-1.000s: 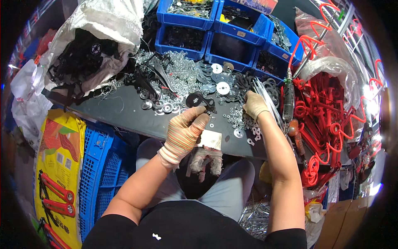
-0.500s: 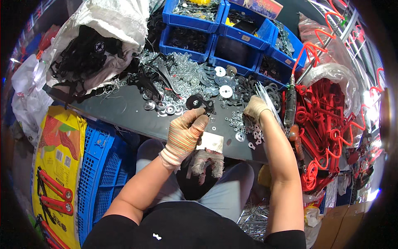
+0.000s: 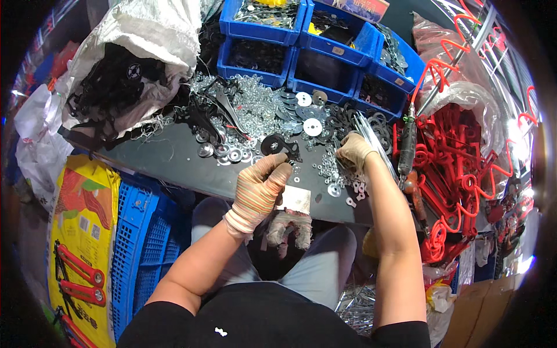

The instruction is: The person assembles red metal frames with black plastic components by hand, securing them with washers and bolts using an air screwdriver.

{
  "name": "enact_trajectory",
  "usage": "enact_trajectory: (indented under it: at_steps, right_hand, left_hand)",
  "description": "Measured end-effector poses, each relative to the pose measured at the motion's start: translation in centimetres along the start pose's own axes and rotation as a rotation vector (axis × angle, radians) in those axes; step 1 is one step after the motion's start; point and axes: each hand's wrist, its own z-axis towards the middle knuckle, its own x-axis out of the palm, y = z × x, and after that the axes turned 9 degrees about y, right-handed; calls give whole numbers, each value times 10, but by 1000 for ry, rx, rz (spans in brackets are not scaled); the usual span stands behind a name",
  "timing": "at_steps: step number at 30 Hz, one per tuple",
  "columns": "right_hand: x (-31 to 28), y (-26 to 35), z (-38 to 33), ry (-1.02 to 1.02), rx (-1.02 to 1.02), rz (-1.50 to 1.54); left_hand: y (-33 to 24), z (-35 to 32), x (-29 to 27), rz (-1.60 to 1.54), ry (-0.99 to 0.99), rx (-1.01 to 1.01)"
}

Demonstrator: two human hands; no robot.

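Observation:
In a striped work glove, my left hand [image 3: 260, 184] is closed, thumb and forefinger pinching a black part with a round disc end [image 3: 274, 145] just above the bench. My right hand [image 3: 355, 152], in a pale glove, reaches down at the edge of a pile of small metal nuts and washers [image 3: 332, 168]. Its fingers are curled together and their tips are hidden, so whatever they grip does not show. Thin metal rods [image 3: 374, 142] lie right beside this hand. Between my hands are a few small rings [image 3: 297, 171] on the dark bench.
Blue bins [image 3: 255, 58] of metal parts stand at the back. A white sack [image 3: 154, 29] of black parts sits at the left, red handles [image 3: 447, 168] at the right by a coiled red hose [image 3: 435, 246]. Clear small parts [image 3: 255, 98] and grey discs [image 3: 312, 126] cover the bench's far side.
The whole view has shifted slightly. My left hand keeps its pinch on the black part, and my right hand stays at the nuts with its fingers curled a little differently.

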Motion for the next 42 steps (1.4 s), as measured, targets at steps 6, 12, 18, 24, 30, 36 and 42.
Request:
enact_trajectory:
  at_steps: [6, 12, 18, 24, 30, 36, 42]
  right_hand:
    - [2, 2, -11, 106, 35, 435]
    - [-3, 13, -28, 146, 104, 602]
    - [29, 107, -145, -263, -513, 1173]
    - [25, 139, -204, 189, -498, 1618]
    - [28, 138, -206, 259, -583, 1757]
    - [24, 132, -197, 278, -495, 1712]
    - [45, 145, -190, -205, -601, 1529]
  left_hand:
    - [-2, 3, -2, -5, -15, -37]
    - [2, 2, 3, 5, 12, -3]
    - [-1, -1, -4, 18, -17, 36]
    - [3, -2, 4, -21, -12, 117]
    - [-15, -8, 7, -24, 14, 80]
    - [-9, -11, 9, -12, 74, 48]
    - [-8, -15, 12, -52, 272, 203]
